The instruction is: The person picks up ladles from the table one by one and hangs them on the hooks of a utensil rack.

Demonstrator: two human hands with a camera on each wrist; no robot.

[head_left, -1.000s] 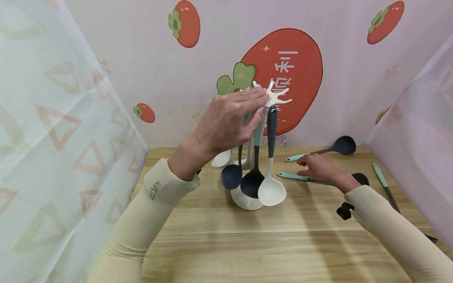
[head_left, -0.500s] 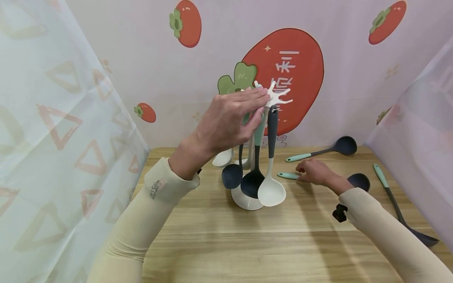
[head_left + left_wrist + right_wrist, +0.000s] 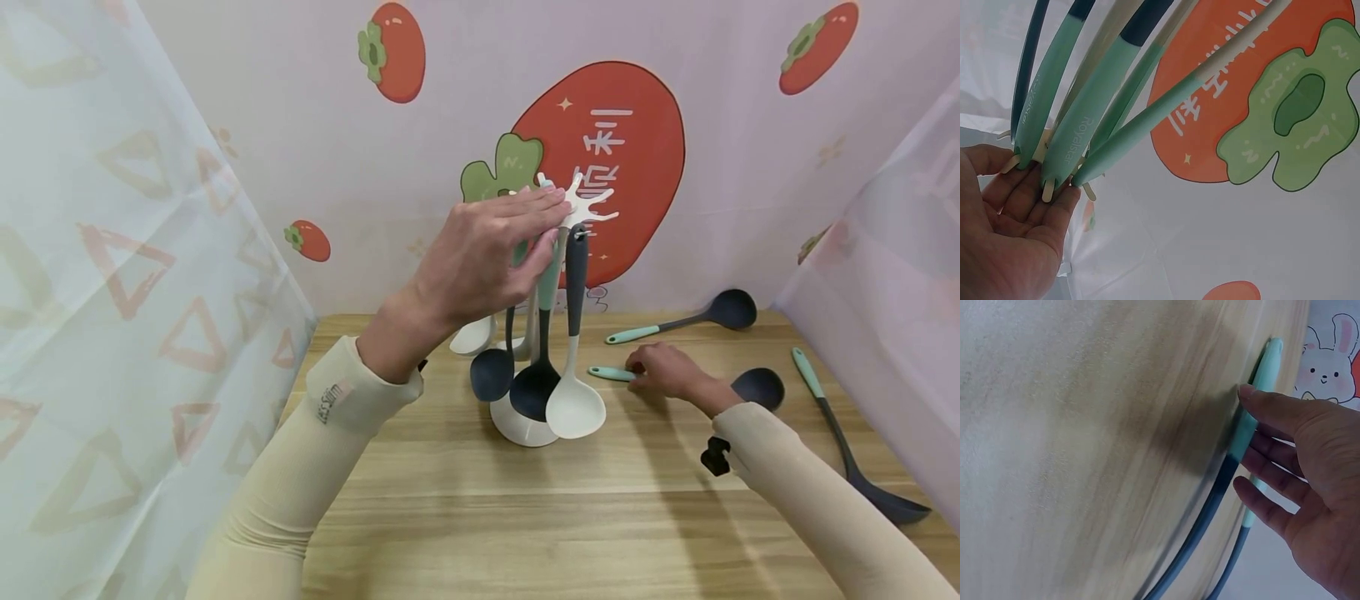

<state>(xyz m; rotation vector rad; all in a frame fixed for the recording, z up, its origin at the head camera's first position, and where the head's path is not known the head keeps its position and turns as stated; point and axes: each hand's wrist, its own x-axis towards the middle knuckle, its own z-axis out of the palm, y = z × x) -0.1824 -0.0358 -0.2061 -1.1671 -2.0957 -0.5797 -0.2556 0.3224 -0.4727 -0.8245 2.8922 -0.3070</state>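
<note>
Presently on my head feed: one mint-handled ladle (image 3: 611, 373), slim dark shaft, round dark bowl, lying on the worktop (image 3: 525, 533) at 4 o'clock. My right hand (image 3: 666, 370) pinches its handle, fingers drawn in around it. One white rack (image 3: 517, 429), near centre, hung with other ladles (image 3: 576, 408); my left hand (image 3: 491, 246) rests on its top, fingers straight, thumb apart below.
</note>
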